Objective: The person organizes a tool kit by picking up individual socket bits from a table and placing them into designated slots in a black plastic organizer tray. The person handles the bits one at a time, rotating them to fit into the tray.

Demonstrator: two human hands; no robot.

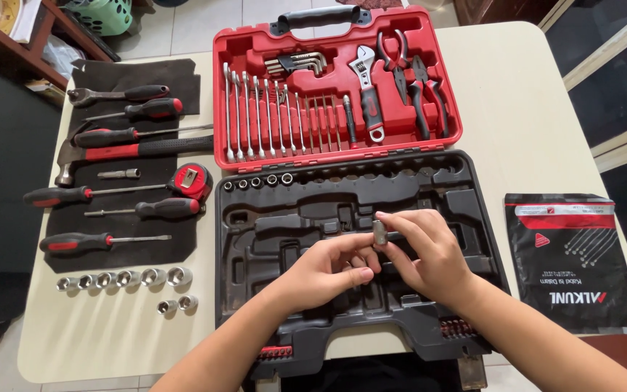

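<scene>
An open tool case lies on the table, its black moulded tray (429, 181) nearest me and its red lid (248, 51) behind. Both hands hover over the middle of the black tray. My right hand (429, 254) pinches a small metal socket (379, 232) between thumb and fingers. My left hand (324, 272) meets it from the left, fingertips touching the socket's underside. A few small sockets (255, 181) sit in the tray's top-left row. The red lid holds a row of wrenches (270, 120), hex keys (295, 63), an adjustable wrench (368, 91) and pliers (415, 83).
On a dark mat (183, 250) to the left lie screwdrivers (103, 242), a hammer (121, 151), a ratchet handle (114, 94) and a tape measure (191, 180). Below the mat several loose sockets (121, 278) stand in a row. A black and red pouch (571, 261) lies at the right.
</scene>
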